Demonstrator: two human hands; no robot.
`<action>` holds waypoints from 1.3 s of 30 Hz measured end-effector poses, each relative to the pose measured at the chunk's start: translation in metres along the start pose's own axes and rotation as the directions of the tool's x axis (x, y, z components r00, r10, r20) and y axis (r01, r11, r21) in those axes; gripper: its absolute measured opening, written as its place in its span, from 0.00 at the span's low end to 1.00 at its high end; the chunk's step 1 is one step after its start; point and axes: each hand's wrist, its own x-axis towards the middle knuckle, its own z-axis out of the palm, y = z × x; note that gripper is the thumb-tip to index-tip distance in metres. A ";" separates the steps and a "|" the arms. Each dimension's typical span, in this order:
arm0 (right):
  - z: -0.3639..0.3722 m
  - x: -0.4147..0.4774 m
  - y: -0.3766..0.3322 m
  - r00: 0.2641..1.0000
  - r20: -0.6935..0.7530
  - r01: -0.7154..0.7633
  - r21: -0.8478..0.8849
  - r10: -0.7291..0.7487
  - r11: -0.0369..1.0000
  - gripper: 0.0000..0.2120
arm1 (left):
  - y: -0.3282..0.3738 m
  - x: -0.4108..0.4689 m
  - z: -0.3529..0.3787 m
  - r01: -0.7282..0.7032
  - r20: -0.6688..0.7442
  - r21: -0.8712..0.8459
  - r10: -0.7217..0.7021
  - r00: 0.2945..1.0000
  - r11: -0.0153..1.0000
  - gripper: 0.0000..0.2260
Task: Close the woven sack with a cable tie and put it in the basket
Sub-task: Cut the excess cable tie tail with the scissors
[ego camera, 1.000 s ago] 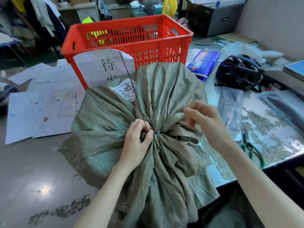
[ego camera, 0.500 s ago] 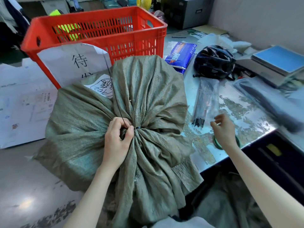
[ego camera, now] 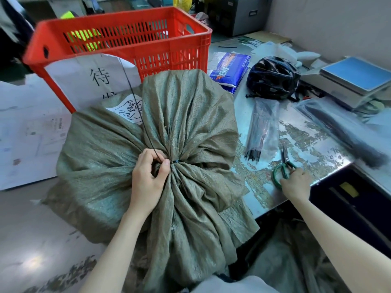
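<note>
A grey-green woven sack (ego camera: 101,157) lies on the table, its mouth gathered into a bunch at the middle. A black cable tie (ego camera: 135,102) circles that neck, and its long free tail rises toward the red basket (ego camera: 118,37) behind the sack. My left hand (ego camera: 148,178) pinches the gathered neck right at the tie's head. To the right, my right hand (ego camera: 295,185) rests on the green handles of a pair of scissors (ego camera: 284,163) lying on the table, fingers curled over them.
A clear bag of black cable ties (ego camera: 262,127) lies just beyond the scissors. Farther right are a black helmet (ego camera: 273,78), a blue packet (ego camera: 230,68), a scale (ego camera: 351,79) and another plastic bag. Papers (ego camera: 27,132) lie at the left. The table edge runs near my right hand.
My right hand left the sack's neck, swung right and down across the table, and now lies on the scissors. The left hand kept its grip on the neck. The view shifted rightward.
</note>
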 end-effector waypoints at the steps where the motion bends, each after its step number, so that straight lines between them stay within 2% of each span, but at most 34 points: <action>1: -0.002 0.002 -0.001 0.999 0.015 -0.028 0.021 0.028 0.999 0.24 | 0.000 0.000 0.000 0.000 0.001 0.001 0.000 1.000 1.000 0.05; 6: -0.012 0.003 -0.009 0.991 0.071 -0.116 0.092 0.110 0.989 0.32 | -0.001 0.000 0.000 -0.004 -0.002 -0.006 0.004 1.000 1.000 0.05; 11: -0.011 0.001 -0.009 0.992 0.033 -0.126 0.107 0.123 0.986 0.37 | -0.001 -0.001 0.000 -0.008 0.000 -0.006 0.008 1.000 1.000 0.05; 14: -0.011 -0.003 -0.009 0.991 0.019 -0.135 0.145 0.133 0.980 0.32 | -0.001 0.000 0.000 -0.006 0.000 -0.003 0.006 1.000 1.000 0.05; 17: -0.013 -0.009 -0.013 0.993 -0.011 -0.116 0.208 0.121 0.971 0.22 | -0.001 0.000 0.000 -0.008 -0.003 0.003 0.008 1.000 1.000 0.05; 20: -0.014 -0.019 -0.027 0.997 -0.036 -0.051 0.339 0.067 0.939 0.17 | 0.000 0.000 0.000 -0.013 -0.009 0.006 0.013 1.000 1.000 0.05; 26: -0.023 -0.064 -0.078 0.997 -0.019 0.064 0.700 -0.071 0.711 0.20 | 0.000 -0.001 0.000 0.011 -0.031 0.001 -0.011 0.999 1.000 0.08; 29: -0.035 -0.095 -0.106 0.984 -0.035 0.131 0.811 -0.175 0.570 0.20 | 0.001 -0.002 0.000 0.038 -0.031 -0.015 -0.038 0.999 0.999 0.09; 33: -0.057 -0.132 -0.133 0.942 0.051 0.092 0.911 -0.331 0.403 0.19 | 0.003 0.000 -0.004 0.071 -0.005 -0.032 -0.071 0.997 0.997 0.10; 36: -0.075 -0.158 -0.148 0.854 0.170 -0.012 0.952 -0.492 0.307 0.18 | 0.007 0.003 -0.012 0.061 0.035 -0.057 -0.059 0.998 0.997 0.05; 39: -0.084 -0.178 -0.156 0.683 0.309 -0.185 0.950 -0.661 0.253 0.24 | 0.015 0.006 -0.021 0.087 0.056 -0.118 -0.080 0.995 0.989 0.04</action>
